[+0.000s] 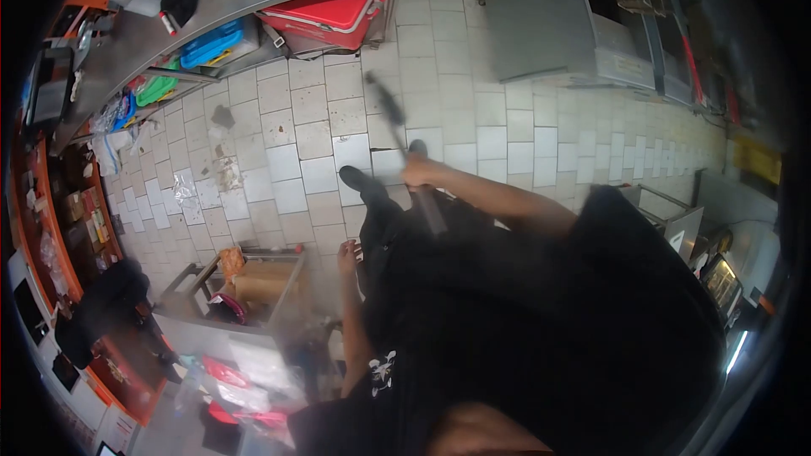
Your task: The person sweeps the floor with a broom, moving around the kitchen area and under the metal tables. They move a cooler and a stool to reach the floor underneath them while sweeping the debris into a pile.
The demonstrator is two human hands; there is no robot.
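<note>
Two hands (419, 171), seemingly one tool (390, 107)

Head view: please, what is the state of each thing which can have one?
Long-handled tool: held, blurred
Right hand: closed around the tool
Left hand: lowered beside the body, grip unclear
Red cooler box: lid appears shut
Floor tiles: stained in places
Orange shelving: stocked

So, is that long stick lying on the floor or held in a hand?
Held: the right hand is closed around the long stick. Whether its dark end touches the floor, I cannot tell.
</note>
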